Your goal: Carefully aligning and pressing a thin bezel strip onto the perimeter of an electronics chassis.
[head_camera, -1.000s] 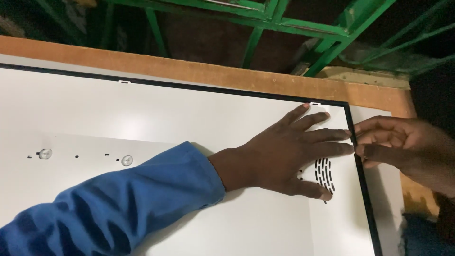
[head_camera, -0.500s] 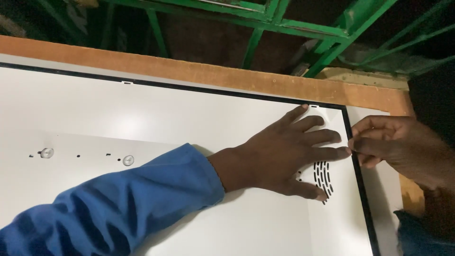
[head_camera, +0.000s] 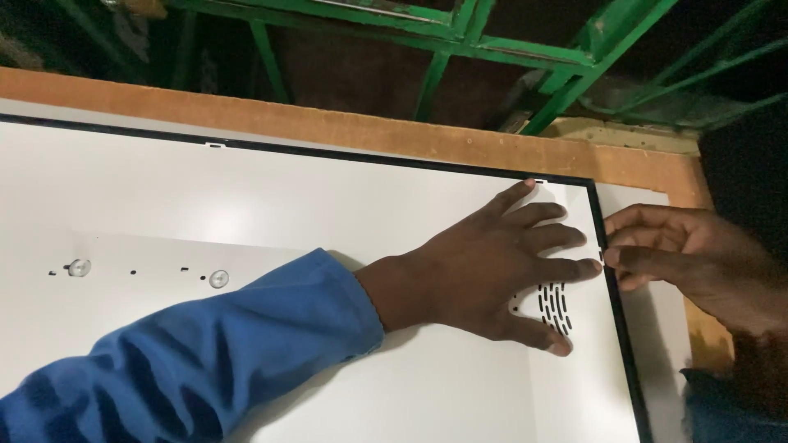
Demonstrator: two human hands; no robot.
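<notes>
— Progress? 
— Large flat white metal panel with thin black edge frame [head_camera: 246, 205] lying on the orange-brown wooden desk [head_camera: 345, 131]; left hand [head_camera: 492, 271] pressed flat, fingers spread, beside the vent slots [head_camera: 554, 303]. Edge work unfinished, apparently.
— Changes? 
— Right hand [head_camera: 689, 254], pinching at the frame's right edge, slightly lower and closer than before.

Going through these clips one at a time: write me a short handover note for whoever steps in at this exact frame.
Left hand: flat, fingers spread, pressing the white panel near its right end, partly over the slotted vent.
Right hand: fingertips pinched at the black edge frame, beside the left index fingertip.
Panel lies on the wooden bench; two round studs sit further left.
Done: frame looks seated along the top edge.
Left: the right edge, judging by the hands.
</notes>
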